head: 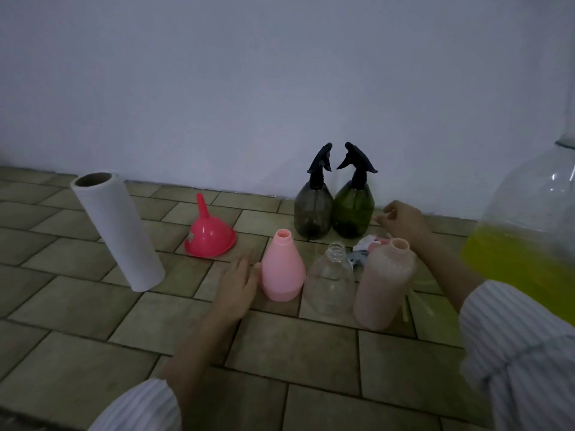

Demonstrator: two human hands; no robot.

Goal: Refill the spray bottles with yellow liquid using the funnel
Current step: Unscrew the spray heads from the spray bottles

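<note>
The big clear jug of yellow liquid [525,269] stands at the outer side of the right hand's forearm, cut off by the frame edge, so its mouth, handle and cap cannot be seen. None of the three uncapped bottles is filled yet, by the look of them. The left hand [238,287] lies flat and open on the tiled floor, thumb just touching the pink spray bottle [282,269]; it grips nothing. A sound next move, I judge, is to send that hand forward and a little outward to the red funnel [209,236], which rests mouth-down beyond the fingertips, then seat its spout in the pink bottle's open neck and steady the bottle before any pouring. The right hand [401,219] hovers with fingers loosely curled, beyond the frosted pink bottle [384,284] and beside the green spray bottle [353,209]; whether it pinches anything cannot be told in this dim light. The clear bottle [329,281] stands between the two pink ones. The removed spray heads [367,248] form an indistinct heap under the right wrist.
</note>
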